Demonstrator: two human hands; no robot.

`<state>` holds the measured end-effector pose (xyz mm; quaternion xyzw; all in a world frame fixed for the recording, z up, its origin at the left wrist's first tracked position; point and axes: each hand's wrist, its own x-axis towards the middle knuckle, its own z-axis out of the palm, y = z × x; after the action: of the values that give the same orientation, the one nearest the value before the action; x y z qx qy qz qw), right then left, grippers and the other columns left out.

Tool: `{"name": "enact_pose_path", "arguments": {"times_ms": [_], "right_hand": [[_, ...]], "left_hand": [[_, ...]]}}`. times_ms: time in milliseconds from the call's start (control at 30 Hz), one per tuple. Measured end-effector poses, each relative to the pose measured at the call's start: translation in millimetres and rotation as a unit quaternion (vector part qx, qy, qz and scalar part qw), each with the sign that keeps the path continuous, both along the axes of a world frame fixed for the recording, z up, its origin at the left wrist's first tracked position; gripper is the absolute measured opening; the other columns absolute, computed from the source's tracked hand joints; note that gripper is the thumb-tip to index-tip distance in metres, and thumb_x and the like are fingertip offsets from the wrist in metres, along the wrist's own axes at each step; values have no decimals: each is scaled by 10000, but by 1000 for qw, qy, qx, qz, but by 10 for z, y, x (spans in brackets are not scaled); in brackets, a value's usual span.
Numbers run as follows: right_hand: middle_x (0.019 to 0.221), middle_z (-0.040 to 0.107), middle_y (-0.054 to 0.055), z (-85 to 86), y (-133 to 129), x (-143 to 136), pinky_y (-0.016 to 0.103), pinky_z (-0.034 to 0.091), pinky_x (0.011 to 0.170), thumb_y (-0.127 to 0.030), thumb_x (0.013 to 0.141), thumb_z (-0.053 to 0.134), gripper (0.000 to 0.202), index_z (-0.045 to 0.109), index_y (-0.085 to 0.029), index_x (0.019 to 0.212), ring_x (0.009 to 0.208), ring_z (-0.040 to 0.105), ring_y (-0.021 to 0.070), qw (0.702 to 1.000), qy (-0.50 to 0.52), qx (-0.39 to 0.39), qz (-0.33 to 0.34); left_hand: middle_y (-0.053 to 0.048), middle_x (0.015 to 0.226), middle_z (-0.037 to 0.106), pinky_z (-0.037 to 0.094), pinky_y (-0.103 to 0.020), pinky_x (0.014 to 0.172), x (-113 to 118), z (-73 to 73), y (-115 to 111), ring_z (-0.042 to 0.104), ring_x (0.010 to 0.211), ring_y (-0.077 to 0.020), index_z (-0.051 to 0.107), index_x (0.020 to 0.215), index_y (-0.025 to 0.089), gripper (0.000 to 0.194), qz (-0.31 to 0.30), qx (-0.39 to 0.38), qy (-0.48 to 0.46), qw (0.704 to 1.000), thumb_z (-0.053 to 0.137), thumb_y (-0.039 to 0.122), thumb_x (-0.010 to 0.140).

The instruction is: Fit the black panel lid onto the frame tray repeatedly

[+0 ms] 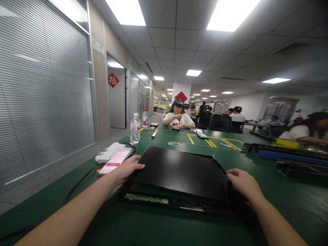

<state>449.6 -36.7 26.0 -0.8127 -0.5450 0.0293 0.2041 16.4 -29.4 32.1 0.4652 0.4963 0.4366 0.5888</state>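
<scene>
Before me a thin, glossy black flat panel [179,171], like a display screen, lies at a slight tilt over the green tabletop. Its left edge is gripped by my left hand [129,169], thumb on top and the other fingers partly hidden. At the right edge, my right hand [242,182] pinches the border between thumb and fingers. Below the panel's near edge runs a long dark frame [189,205], carrying a narrow green circuit board [146,199] on its left half. The panel hides whatever lies farther under it.
A phone [115,162] with a lit screen lies left, beside a cable. Two bottles [135,129] stand behind it. Small metal parts [176,144] lie beyond the panel. Long dark parts [282,152] are stacked right. Across the table [294,198], a co-worker [179,118] handles a small tool.
</scene>
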Motion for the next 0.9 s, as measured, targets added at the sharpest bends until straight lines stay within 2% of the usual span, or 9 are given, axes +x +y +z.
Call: {"name": "enact_pose_path", "arguments": {"times_ms": [433, 900], "right_hand": [[827, 688, 46, 10, -7, -17, 296, 440, 641, -361, 680, 461, 285, 687, -256, 817, 788, 623, 233, 1000, 16, 3, 9], [822, 684, 36, -17, 21, 20, 297, 431, 647, -359, 678, 461, 276, 685, -259, 803, 784, 618, 224, 999, 28, -1, 15]], "left_hand": [[-12, 749, 691, 499, -295, 621, 21, 6, -18, 668, 667, -195, 437, 1009, 186, 401, -11, 20, 6, 1000, 633, 153, 662], [-24, 755, 693, 489, -307, 636, 4, -17, -11, 667, 674, -209, 444, 1025, 181, 455, -14, 36, 20, 999, 668, 201, 629]]}}
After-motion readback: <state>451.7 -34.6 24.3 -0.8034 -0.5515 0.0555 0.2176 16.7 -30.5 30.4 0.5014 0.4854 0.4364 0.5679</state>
